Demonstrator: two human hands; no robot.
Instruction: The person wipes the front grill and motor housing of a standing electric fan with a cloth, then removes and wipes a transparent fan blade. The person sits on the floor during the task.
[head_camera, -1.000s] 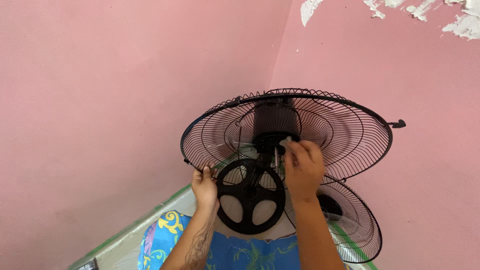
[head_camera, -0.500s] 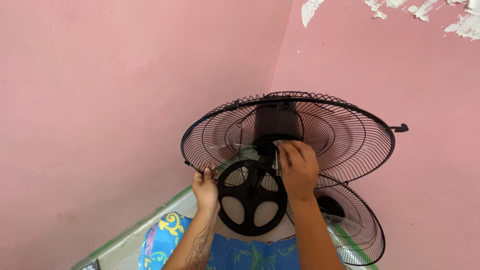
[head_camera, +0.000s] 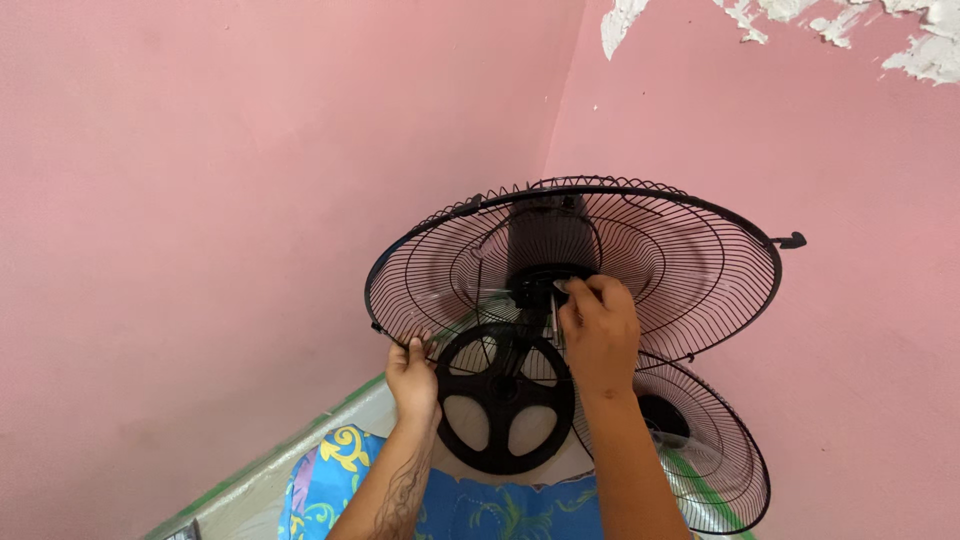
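A black wire rear fan guard (head_camera: 690, 262) sits tilted on a black motor housing (head_camera: 545, 240) near a pink corner. My left hand (head_camera: 412, 378) grips the guard's lower left rim. My right hand (head_camera: 598, 335) is inside the guard at the hub, fingers closed on a small part at the motor shaft (head_camera: 551, 325); what exactly they pinch is hidden. Below, seen through the wires, stands the round black spoked fan base (head_camera: 503, 396).
A second wire guard (head_camera: 706, 450) lies on the floor at lower right. A blue patterned cloth (head_camera: 330, 470) lies below my arms. Pink walls close in left and right, with peeling paint (head_camera: 925, 55) at top right. Clear plastic sheeting with a green stripe (head_camera: 250, 480) covers the floor.
My right hand's fingers have shifted slightly at the hub, as if turning there. The guard has wobbled a little; my left hand has stayed on the rim.
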